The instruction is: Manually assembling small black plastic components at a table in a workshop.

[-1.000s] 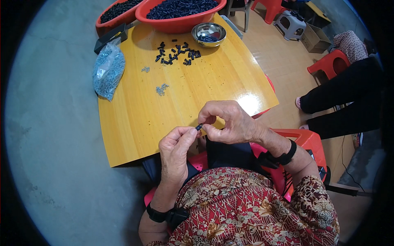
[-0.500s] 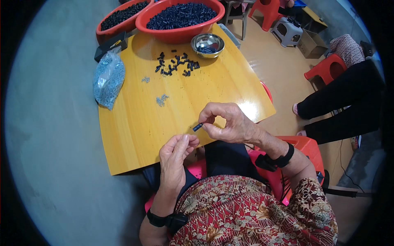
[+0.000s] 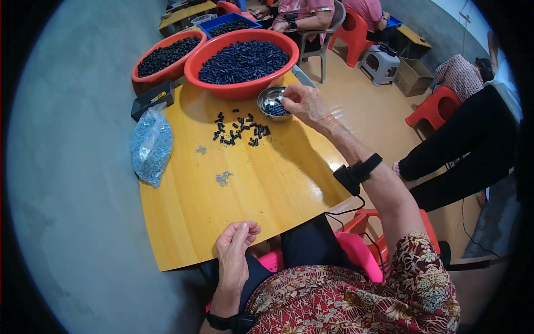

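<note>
My right hand [image 3: 307, 104] reaches over the edge of a small metal bowl [image 3: 267, 96] with several dark blue-black cylindrical pieces in it. Its thumb and fingertips are pinched together, and whatever may be between them is hidden. My left hand [image 3: 236, 244] rests at the table's near edge, thumb pressed against curled fingers; I cannot make out anything in it. Loose dark pieces [image 3: 238, 132] lie scattered on the tabletop beside the bowl. Closer to me are two little piles of small silvery parts, one larger pile [image 3: 223, 178] and one smaller pile [image 3: 201, 150].
The yellow table [image 3: 183, 222] also bears a clear bag [image 3: 151, 147] of silvery parts, a black box [image 3: 153, 100] and a big red basin [image 3: 245, 89] of dark pieces. Behind are another red basin [image 3: 167, 75] and a blue tray [image 3: 208, 26]. People sit beyond; someone stands at the right.
My right hand has moved away from my left, forward to the metal bowl, and the dark piece it held is no longer visible. The view has tilted up, showing more of the far side.
</note>
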A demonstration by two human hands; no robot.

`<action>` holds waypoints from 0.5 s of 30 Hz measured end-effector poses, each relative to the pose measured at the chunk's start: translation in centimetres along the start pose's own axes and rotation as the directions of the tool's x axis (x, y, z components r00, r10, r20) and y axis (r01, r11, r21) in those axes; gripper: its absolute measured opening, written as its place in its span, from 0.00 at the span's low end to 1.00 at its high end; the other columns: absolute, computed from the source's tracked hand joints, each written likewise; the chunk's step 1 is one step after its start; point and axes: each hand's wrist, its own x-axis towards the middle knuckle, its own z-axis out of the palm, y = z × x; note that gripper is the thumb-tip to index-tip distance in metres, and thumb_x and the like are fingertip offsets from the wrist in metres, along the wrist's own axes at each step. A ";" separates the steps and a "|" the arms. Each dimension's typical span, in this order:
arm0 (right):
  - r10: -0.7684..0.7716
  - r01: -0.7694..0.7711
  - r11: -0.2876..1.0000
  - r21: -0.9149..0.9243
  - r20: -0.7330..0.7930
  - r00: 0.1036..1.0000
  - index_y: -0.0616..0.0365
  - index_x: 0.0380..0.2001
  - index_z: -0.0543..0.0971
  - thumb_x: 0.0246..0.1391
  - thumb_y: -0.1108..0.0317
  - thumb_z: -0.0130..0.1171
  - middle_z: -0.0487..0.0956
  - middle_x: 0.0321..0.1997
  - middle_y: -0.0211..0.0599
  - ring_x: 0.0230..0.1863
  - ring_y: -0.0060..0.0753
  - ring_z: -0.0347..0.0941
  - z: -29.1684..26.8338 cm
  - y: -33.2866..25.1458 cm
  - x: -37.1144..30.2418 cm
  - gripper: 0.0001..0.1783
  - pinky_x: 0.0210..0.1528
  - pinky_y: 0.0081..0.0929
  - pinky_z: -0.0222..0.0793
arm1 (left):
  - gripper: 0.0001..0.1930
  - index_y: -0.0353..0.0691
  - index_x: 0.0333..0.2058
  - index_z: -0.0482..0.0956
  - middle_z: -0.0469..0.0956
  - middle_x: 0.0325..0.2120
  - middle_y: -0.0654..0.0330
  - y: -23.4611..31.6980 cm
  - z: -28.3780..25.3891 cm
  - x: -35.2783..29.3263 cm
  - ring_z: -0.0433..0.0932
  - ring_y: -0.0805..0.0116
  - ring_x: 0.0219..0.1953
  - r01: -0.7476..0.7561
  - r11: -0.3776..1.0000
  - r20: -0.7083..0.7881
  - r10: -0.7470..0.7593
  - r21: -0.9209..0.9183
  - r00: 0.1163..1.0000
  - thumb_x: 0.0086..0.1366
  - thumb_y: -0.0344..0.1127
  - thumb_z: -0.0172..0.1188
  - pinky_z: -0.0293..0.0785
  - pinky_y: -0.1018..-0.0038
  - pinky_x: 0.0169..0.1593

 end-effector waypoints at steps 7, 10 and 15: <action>-0.037 0.025 0.996 0.081 0.149 0.988 0.61 0.31 0.78 0.49 0.69 0.57 0.80 0.26 0.45 0.29 0.42 0.79 0.8 -4.1 -3.9 0.07 0.34 0.36 0.73 | 0.11 0.32 0.36 0.80 0.80 0.31 0.59 0.0 -2.2 0.6 0.78 0.73 0.37 -0.206 0.969 -0.073 0.217 0.136 0.973 0.68 0.35 0.55 0.71 0.77 0.46; -0.224 0.218 0.974 0.055 0.342 0.913 0.61 0.28 0.77 0.50 0.73 0.57 0.78 0.25 0.43 0.28 0.42 0.77 2.3 -4.7 -5.3 0.03 0.31 0.33 0.71 | 0.11 0.31 0.36 0.80 0.81 0.32 0.59 0.2 -3.0 0.9 0.78 0.73 0.37 -0.234 0.957 -0.110 0.255 0.173 0.961 0.67 0.35 0.56 0.72 0.76 0.46; -0.171 0.181 0.984 0.008 0.372 0.912 0.61 0.28 0.77 0.49 0.72 0.56 0.78 0.26 0.45 0.30 0.47 0.77 4.4 -5.5 -3.3 0.05 0.33 0.38 0.72 | 0.11 0.30 0.36 0.80 0.81 0.32 0.59 -0.2 -3.9 0.9 0.79 0.73 0.37 -0.251 0.939 -0.165 0.292 0.233 0.942 0.67 0.34 0.57 0.72 0.76 0.45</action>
